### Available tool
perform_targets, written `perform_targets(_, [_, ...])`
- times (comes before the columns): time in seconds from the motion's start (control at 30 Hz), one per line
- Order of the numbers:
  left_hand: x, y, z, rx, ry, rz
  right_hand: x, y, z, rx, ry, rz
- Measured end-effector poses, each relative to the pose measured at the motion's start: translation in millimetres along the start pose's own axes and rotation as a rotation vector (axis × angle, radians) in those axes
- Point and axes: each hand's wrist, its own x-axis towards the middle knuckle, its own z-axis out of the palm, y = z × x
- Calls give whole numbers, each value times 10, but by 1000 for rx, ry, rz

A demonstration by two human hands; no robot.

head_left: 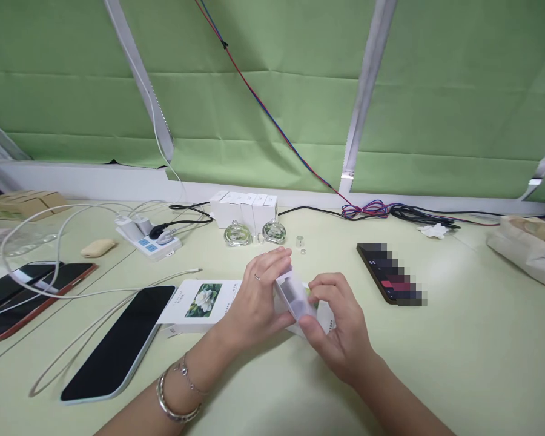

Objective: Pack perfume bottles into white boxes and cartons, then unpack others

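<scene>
My left hand [257, 297] and my right hand [336, 324] both grip a small white open box [295, 295] just above the pale green table [458, 351], near its middle. The left fingers curl over the box's top edge; a ring shows on one finger and bracelets on the wrist. The right fingers pinch the box's right end, where something small and greenish shows. A white card box with a flower picture [200, 303] lies flat just left of my left hand.
Two round glass bottles [237, 234] stand in front of a row of white boxes [244, 209]. A small metal cap [300, 241], a phone [390, 272] at right, several phones [118, 342] at left, a power strip [148, 239] and cables lie around.
</scene>
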Motion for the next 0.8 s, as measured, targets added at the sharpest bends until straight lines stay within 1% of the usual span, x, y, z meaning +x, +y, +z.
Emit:
perform_targets(0.1, [-24,15,6,9,-23,-49,-21,2,-13,4,-88,-8])
perform_targets(0.23, [-36,22,5,-7,-69,-83,-36,17,14,-21,-78,14])
perform_targets(0.33, [-24,28,1,7,-52,-43,-39,27,35,3,-61,22])
perform_targets(0.4, [-15,39,2,37,-34,2,-45,29,44,18,-84,77])
perform_targets(0.53, [-8,80,17,131,-41,72,-53,27,55,27,-173,259])
perform_targets(0.63, [-8,98,29,211,-51,73,-55,33,56,50,-170,319])
perform_targets(0.73, [-11,91,25,273,32,75,-66,39,46,78,-143,339])
perform_targets(0.8, [-16,77,14,292,106,89,-75,34,40,116,-158,361])
